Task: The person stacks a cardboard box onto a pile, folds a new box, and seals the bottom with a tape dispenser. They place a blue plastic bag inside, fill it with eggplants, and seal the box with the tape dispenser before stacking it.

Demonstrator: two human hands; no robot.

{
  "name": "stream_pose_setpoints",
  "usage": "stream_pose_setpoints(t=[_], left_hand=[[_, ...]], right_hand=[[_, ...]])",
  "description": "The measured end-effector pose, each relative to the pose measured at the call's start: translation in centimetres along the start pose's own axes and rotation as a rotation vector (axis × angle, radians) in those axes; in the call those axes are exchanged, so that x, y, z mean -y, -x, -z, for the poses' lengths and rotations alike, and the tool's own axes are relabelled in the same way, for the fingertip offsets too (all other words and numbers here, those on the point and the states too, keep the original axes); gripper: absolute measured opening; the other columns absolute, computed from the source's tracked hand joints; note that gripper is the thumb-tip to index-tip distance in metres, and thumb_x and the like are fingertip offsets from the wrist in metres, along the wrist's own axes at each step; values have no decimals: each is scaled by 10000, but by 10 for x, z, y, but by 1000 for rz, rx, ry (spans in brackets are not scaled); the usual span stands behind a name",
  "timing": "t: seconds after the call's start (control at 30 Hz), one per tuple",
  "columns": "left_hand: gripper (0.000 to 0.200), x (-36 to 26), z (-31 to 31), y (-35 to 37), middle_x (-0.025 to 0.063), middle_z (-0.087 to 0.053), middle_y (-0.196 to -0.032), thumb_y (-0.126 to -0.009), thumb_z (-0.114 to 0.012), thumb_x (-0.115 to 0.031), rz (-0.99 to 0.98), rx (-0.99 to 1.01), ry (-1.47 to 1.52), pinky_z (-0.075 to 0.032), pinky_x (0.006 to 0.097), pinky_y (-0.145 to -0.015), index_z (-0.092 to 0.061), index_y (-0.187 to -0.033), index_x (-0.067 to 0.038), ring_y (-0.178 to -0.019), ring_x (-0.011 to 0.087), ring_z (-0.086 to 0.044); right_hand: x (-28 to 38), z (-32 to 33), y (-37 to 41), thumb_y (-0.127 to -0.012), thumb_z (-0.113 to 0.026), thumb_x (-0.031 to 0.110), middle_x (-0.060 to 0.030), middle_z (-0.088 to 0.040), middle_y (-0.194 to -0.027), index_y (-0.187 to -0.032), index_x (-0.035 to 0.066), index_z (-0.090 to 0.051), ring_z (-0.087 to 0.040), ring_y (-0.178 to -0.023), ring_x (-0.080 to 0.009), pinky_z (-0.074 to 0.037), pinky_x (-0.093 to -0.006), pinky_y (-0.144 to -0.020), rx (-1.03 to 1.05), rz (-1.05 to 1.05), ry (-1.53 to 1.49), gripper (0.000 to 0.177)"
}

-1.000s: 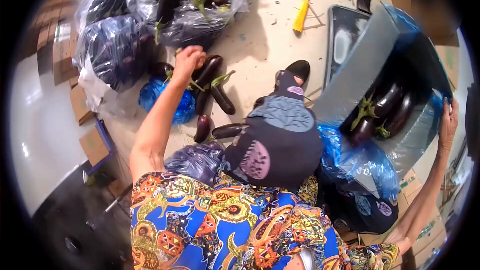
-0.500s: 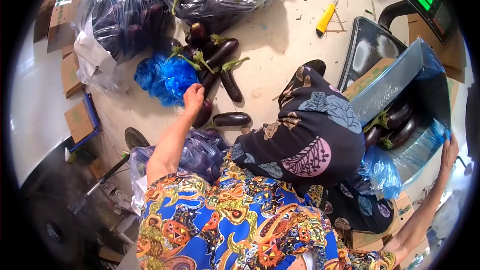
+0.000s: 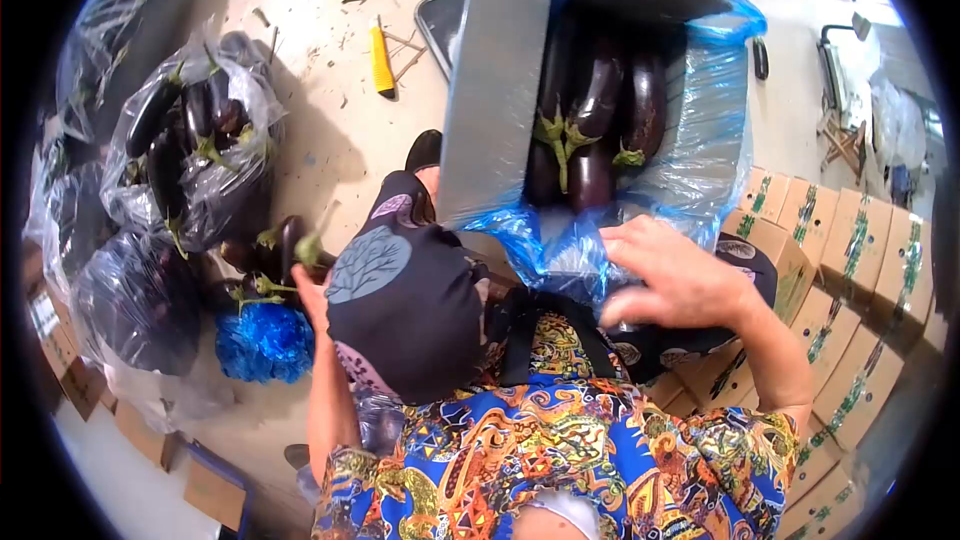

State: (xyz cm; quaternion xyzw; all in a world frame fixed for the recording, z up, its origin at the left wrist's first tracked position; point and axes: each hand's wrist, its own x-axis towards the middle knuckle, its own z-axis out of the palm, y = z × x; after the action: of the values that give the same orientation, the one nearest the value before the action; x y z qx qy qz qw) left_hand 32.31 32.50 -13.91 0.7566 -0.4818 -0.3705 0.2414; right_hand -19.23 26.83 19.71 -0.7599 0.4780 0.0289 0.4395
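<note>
My left hand (image 3: 315, 300) is at the left beside my knee, its fingers closed around an eggplant (image 3: 292, 238) with a blurred green stem; the fingers are partly smeared. Just beyond it lie loose eggplants (image 3: 240, 256) and a crumpled blue plastic bundle (image 3: 264, 342). My right hand (image 3: 665, 275) has thumb and fingers apart over the near edge of the carton (image 3: 495, 90), touching or just above its blue plastic liner (image 3: 715, 110). Several dark eggplants (image 3: 598, 90) with green stems lie inside that carton.
Clear bags of eggplants (image 3: 235, 180) stand at the left. A yellow cutter (image 3: 381, 60) and stem scraps lie on the floor, near the black-edged scale (image 3: 437, 25). Taped cardboard boxes (image 3: 850, 245) are stacked at the right.
The view has swung right, bringing the carton to the centre. My right hand has left the carton's far side edge for its near edge. My left hand has drawn closer to my knee.
</note>
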Motion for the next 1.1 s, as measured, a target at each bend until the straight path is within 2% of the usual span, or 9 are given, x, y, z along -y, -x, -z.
stream_pose_setpoints(t=[0.1,0.17,0.3,0.4,0.53,0.57,0.7,0.93,1.1], left_hand=[[626,-226,58,-18,109,-580,-1125,-811,-710,-210,-129,-93,55,-430,307,-930,-432,-1315,35,-1020,203,-544],[685,-323,68,-25,130,-582,-1118,-789,-703,-194,-244,-46,331,-451,311,-909,-395,-1355,39,-995,208,-571],[684,-442,59,-26,167,-594,-1108,-808,-646,-337,-506,470,389,-483,342,-857,-419,-1349,13,-931,210,-615],[685,-518,10,3,168,-585,-1114,-841,-591,-363,-504,719,179,-474,301,-825,-390,-1384,2,-903,189,-605],[741,-542,-55,13,144,-554,-1118,-770,-613,-213,-715,970,-41,-440,302,-876,-331,-1434,-45,-957,228,-562],[772,-533,-77,14,174,-546,-1163,-742,-638,-144,-929,921,-57,-435,329,-919,-316,-1436,-42,-1038,264,-560],[860,-492,-116,43,213,-479,-1080,-634,-772,-80,-1125,789,-402,-453,418,-890,-355,-1385,-37,-1014,390,-515],[645,-447,-156,48,167,-487,-1069,-684,-759,-131,-1449,1052,-552,-449,431,-873,-479,-1256,-34,-979,344,-507],[693,-449,-144,33,154,-504,-1072,-698,-769,-233,-1439,949,-636,-486,420,-817,-454,-1289,-53,-980,341,-547]], right_hand=[[15,8,8,-823,-665,159,-157,-599,-962,-1052,3,-601,-577,-899,-324,-486,-399,-780,-186,91,-81,284],[10,2,13,-791,-651,95,-125,-571,-862,-977,13,-593,-576,-811,-304,-489,-380,-691,-246,76,24,212],[11,-6,22,-770,-626,34,-92,-502,-736,-853,34,-555,-554,-688,-281,-478,-367,-578,-421,102,47,109],[10,-17,37,-715,-614,8,-94,-496,-745,-837,36,-546,-547,-692,-283,-478,-369,-574,-480,95,41,142],[6,-30,46,-670,-611,-1,-99,-505,-767,-843,39,-549,-554,-712,-279,-488,-369,-588,-525,78,20,188],[5,-33,47,-668,-612,-2,-100,-506,-769,-844,39,-551,-556,-716,-278,-490,-369,-593,-536,76,12,191],[6,-41,45,-647,-630,6,-92,-498,-770,-837,50,-534,-564,-716,-270,-487,-365,-612,-565,84,27,218],[5,-44,38,-667,-626,15,-101,-507,-781,-846,43,-527,-575,-719,-275,-485,-369,-607,-597,133,-6,207],[5,-40,35,-679,-628,15,-114,-525,-800,-859,33,-523,-586,-732,-290,-497,-377,-615,-629,147,-26,209]])
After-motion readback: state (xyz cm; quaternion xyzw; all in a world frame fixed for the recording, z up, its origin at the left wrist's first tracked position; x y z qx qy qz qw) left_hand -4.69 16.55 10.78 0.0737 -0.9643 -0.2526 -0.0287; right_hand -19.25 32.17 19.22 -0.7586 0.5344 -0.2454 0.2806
